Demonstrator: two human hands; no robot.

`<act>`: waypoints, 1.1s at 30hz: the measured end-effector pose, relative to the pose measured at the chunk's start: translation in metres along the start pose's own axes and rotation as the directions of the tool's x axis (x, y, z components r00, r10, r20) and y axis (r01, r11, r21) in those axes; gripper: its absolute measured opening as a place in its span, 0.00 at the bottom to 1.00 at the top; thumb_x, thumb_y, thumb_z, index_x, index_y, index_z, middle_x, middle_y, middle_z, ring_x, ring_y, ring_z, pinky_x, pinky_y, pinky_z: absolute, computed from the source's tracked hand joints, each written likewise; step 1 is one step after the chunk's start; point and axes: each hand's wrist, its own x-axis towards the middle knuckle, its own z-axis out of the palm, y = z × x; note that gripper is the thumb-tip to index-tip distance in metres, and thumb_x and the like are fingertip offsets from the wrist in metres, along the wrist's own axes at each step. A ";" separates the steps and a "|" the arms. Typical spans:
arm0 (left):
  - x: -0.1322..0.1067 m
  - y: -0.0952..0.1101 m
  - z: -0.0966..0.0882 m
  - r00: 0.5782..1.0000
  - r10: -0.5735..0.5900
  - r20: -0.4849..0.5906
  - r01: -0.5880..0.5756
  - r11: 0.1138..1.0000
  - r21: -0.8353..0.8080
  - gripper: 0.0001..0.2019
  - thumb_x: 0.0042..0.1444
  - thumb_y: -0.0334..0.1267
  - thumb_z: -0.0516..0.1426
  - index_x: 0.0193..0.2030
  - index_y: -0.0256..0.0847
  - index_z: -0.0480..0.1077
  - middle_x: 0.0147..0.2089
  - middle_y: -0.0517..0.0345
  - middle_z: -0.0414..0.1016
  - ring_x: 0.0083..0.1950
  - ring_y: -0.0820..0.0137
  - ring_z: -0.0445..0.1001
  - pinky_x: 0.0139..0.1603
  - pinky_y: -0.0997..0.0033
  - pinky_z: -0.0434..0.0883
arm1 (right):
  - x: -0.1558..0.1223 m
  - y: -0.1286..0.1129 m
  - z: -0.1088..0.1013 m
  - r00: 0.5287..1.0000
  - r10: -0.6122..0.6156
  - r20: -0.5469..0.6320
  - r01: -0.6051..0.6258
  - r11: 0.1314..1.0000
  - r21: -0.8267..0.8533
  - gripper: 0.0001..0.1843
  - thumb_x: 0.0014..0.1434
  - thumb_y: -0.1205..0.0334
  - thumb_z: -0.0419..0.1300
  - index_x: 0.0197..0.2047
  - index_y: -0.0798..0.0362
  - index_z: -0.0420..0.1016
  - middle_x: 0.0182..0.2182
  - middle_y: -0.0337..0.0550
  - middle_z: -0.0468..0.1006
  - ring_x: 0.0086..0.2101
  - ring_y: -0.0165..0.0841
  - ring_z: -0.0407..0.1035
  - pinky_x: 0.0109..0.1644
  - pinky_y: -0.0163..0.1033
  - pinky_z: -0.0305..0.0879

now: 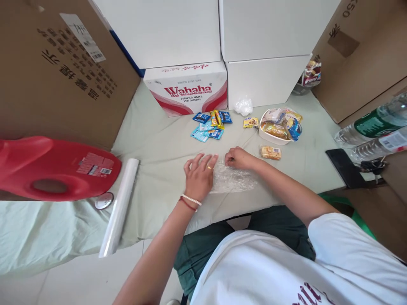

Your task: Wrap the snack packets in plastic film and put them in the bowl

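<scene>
A crumpled sheet of clear plastic film (235, 180) lies flat on the cloth-covered table in front of me. My left hand (199, 176), wearing a ring and bracelets, rests at the film's left edge with its fingers spread. At the film's upper edge, my right hand (240, 159) has its fingers curled in a pinch on the plastic. Just right of that hand lies a small wrapped snack (270, 152). Beyond it stands a white bowl (274, 138) full of packaged snacks, with a yellow packet (251, 123) beside it.
Blue and yellow snack packets (211, 125) are piled before a Wahaha carton (190, 91). A ball of crumpled plastic (243, 106) sits nearby. On the left are a film roll (120, 207) and a red jug (60, 169). Bottles (372, 123) and a black phone (345, 167) are at right.
</scene>
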 end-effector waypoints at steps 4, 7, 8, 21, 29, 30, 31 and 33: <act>0.020 -0.001 0.018 0.985 0.127 0.115 -0.125 0.992 -0.025 0.13 0.62 0.29 0.55 0.39 0.49 0.80 0.35 0.52 0.78 0.63 0.54 0.73 0.76 0.35 0.46 | -0.016 0.009 -0.006 0.998 0.063 -0.025 -0.056 0.977 0.204 0.05 0.59 0.64 0.62 0.34 0.53 0.79 0.31 0.40 0.79 0.34 0.32 0.70 0.45 0.38 0.61; 0.011 -0.002 0.017 0.967 0.253 0.016 -0.253 0.963 0.094 0.11 0.66 0.31 0.55 0.38 0.47 0.78 0.34 0.56 0.78 0.58 0.60 0.76 0.74 0.39 0.56 | -0.024 0.018 -0.011 0.987 0.161 -0.002 -0.152 0.934 0.324 0.07 0.60 0.60 0.59 0.36 0.53 0.76 0.28 0.37 0.76 0.29 0.29 0.65 0.38 0.35 0.59; 0.004 0.000 0.012 0.946 0.324 -0.021 -0.317 0.935 0.159 0.10 0.67 0.31 0.55 0.41 0.46 0.78 0.35 0.57 0.79 0.59 0.61 0.76 0.73 0.42 0.58 | -0.025 0.021 -0.012 0.984 0.181 0.008 -0.172 0.921 0.349 0.07 0.60 0.59 0.58 0.37 0.53 0.75 0.28 0.36 0.76 0.28 0.29 0.64 0.37 0.34 0.59; -0.130 0.019 -0.062 0.918 0.164 0.360 -0.233 0.960 0.157 0.23 0.73 0.49 0.49 0.67 0.41 0.70 0.68 0.44 0.74 0.56 0.63 0.80 0.47 0.65 0.79 | 0.011 0.009 -0.022 0.995 0.101 -0.024 -0.103 0.984 -0.144 0.15 0.70 0.60 0.53 0.49 0.52 0.80 0.43 0.46 0.83 0.39 0.35 0.71 0.42 0.36 0.57; -0.073 0.057 -0.052 0.974 -0.009 0.227 -0.120 0.827 0.549 0.16 0.72 0.38 0.50 0.49 0.39 0.80 0.48 0.42 0.83 0.46 0.54 0.77 0.44 0.53 0.73 | 0.028 -0.014 -0.028 1.000 0.024 -0.018 -0.029 0.915 -0.402 0.20 0.71 0.60 0.53 0.61 0.51 0.78 0.57 0.55 0.78 0.54 0.48 0.70 0.51 0.46 0.66; -0.063 0.055 -0.042 0.979 0.020 0.204 -0.129 0.832 0.540 0.17 0.72 0.38 0.50 0.57 0.39 0.78 0.54 0.42 0.82 0.51 0.54 0.78 0.48 0.52 0.73 | 0.025 -0.019 -0.028 0.996 0.008 -0.092 -0.047 0.905 -0.423 0.22 0.70 0.62 0.55 0.64 0.52 0.76 0.61 0.57 0.75 0.58 0.50 0.67 0.55 0.50 0.67; -0.055 0.050 -0.032 0.984 0.037 0.177 -0.126 0.839 0.529 0.20 0.73 0.40 0.49 0.64 0.39 0.74 0.62 0.41 0.79 0.58 0.53 0.76 0.54 0.50 0.72 | 0.020 -0.025 -0.028 0.983 -0.014 -0.185 -0.069 0.900 -0.431 0.24 0.69 0.64 0.55 0.67 0.54 0.73 0.65 0.59 0.71 0.62 0.53 0.63 0.59 0.54 0.66; -0.046 0.036 -0.011 0.989 0.009 0.151 -0.085 0.857 0.507 0.27 0.73 0.45 0.47 0.73 0.35 0.65 0.74 0.39 0.67 0.72 0.50 0.66 0.68 0.44 0.64 | 0.002 -0.035 -0.020 0.937 -0.080 -0.341 -0.071 0.910 -0.409 0.28 0.70 0.66 0.54 0.72 0.58 0.67 0.71 0.62 0.62 0.68 0.53 0.55 0.68 0.60 0.60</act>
